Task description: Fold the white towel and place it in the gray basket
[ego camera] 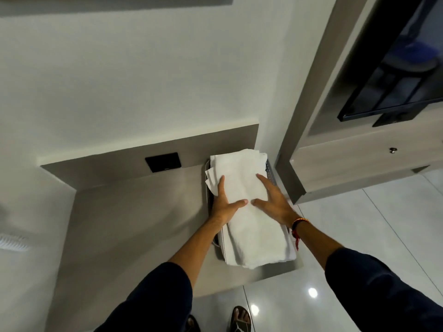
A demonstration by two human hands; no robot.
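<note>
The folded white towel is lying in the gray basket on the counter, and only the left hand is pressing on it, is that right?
Not quite. The head view shows both hands on the folded white towel: the left hand and the right hand each rest flat on top of it. The rest holds: the towel lies in the gray perforated basket on the gray counter.
</note>
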